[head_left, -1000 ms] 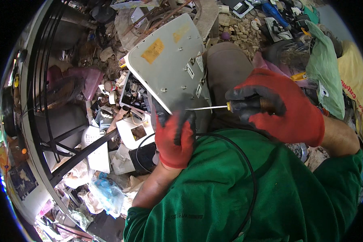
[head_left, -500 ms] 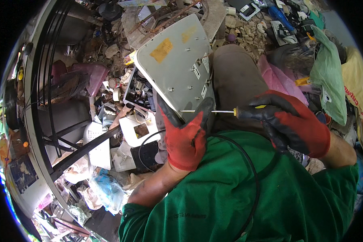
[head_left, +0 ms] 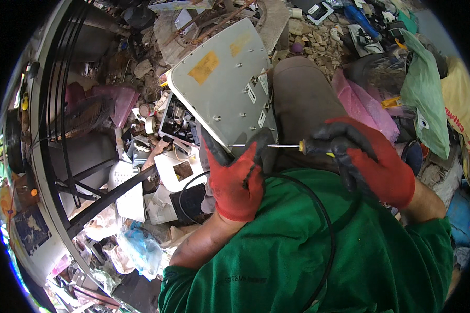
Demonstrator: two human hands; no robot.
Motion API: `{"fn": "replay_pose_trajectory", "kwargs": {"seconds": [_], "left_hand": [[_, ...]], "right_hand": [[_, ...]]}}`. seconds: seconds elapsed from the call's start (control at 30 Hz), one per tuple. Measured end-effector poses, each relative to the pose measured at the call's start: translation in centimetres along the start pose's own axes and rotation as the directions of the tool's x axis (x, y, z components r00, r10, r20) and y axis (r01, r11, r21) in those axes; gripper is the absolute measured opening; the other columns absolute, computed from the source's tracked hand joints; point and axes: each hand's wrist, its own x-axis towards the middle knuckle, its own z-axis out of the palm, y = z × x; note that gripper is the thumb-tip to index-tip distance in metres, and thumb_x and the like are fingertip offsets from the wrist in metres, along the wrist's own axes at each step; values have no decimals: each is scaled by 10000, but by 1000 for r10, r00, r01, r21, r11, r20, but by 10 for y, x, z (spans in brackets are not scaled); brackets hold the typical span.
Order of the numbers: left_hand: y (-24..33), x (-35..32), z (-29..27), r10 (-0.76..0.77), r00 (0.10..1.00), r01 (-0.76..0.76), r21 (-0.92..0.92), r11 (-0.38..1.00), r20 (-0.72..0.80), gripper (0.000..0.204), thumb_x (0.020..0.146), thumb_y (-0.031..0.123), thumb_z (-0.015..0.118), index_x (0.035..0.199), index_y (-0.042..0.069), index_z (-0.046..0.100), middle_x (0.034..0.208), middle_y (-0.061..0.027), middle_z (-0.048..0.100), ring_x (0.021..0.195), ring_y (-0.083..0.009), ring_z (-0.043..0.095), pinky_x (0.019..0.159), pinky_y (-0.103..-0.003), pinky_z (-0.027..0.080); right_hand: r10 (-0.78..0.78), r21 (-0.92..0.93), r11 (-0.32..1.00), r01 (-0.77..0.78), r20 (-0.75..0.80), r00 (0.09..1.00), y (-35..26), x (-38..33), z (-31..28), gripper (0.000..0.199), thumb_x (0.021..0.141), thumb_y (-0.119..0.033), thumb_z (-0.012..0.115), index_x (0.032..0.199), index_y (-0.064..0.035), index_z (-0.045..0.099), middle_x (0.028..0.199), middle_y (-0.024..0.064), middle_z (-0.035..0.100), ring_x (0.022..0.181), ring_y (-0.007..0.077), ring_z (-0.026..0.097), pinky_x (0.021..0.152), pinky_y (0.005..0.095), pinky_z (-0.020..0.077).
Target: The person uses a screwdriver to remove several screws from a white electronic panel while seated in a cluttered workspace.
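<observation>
A flat grey panel (head_left: 222,96) with rounded corners, small studs and yellowed label patches leans up in front of me, by my knee. My left hand (head_left: 237,182), in a red and black glove, grips its near end, thumb on the face and fingers along the left edge. My right hand (head_left: 368,161), gloved alike, is wrapped round the dark handle of a screwdriver (head_left: 284,145). The screwdriver's shaft lies level, pointing left past my left thumb, with its tip at the panel's near corner. Whether the tip sits on a screw is too small to tell.
A black cable (head_left: 318,208) loops across my green shirt. On the left stands a dark metal frame (head_left: 112,201). Scrap, plastic pieces and a box of small parts (head_left: 175,117) cover the ground beyond it. Green (head_left: 425,99) and pink bags (head_left: 363,107) lie to the right.
My right hand has shifted slightly left and its fingers have changed their hold on the screwdriver's handle, which looks turned. The panel and left hand stay nearly in place.
</observation>
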Motion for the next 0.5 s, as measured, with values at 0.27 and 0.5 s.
{"fn": "replay_pose_trajectory", "kwargs": {"seconds": [0.27, 0.5], "left_hand": [[2, -2, 8, -24, 994, 23, -6, 1000, -105, 483, 775, 2, 528, 1236, 7, 675, 1415, -324, 486, 1366, -498, 419, 1149, -507, 304], [3, 2, 8, -59, 990, 56, -30, 998, -125, 456, 764, -5, 535, 1180, 42, 716, 1345, -275, 543, 1292, -457, 488, 1111, -481, 360]], "right_hand": [[-554, -519, 694, 499, 58, 830, 25, 7, -1, 397, 748, -51, 637, 1144, -34, 630, 1057, 171, 568, 973, 350, 593, 856, 438, 495], [-563, -322, 805, 499, -148, 813, 46, -2, 21, 429, 903, -216, 655, 1269, -26, 536, 1197, 189, 533, 947, 253, 584, 781, 365, 490]]}}
